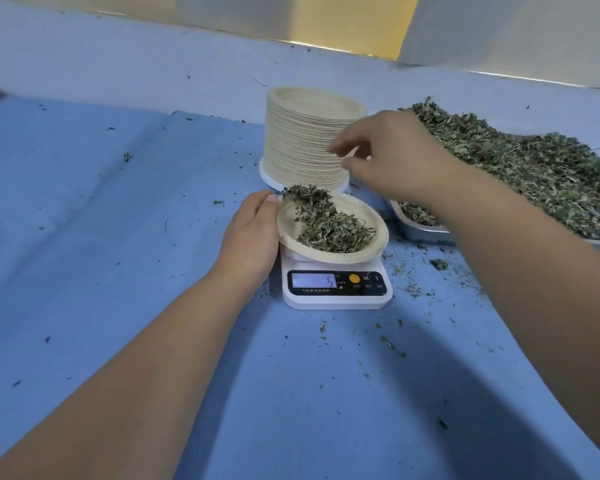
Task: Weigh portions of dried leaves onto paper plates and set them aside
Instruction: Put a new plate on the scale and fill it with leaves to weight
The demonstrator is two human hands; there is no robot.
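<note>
Tilted paper plate (288, 230) of dried leaves (329, 226) on scale (336, 299), rim gripped in left hand (250, 237). Right hand (388, 157) beside plate stack (302, 140), fingers blurred, grasp impossible to tell. Risks spilling leaves over rim onto tabletop (153, 237) if tilt grows, spoiling weighed portion.

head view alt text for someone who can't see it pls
A left hand holds the rim of a paper plate of dried leaves, tilted on a white scale on a blue cloth. The right hand hovers in front of a tall stack of plates, beside a metal tray heaped with leaves.
</note>
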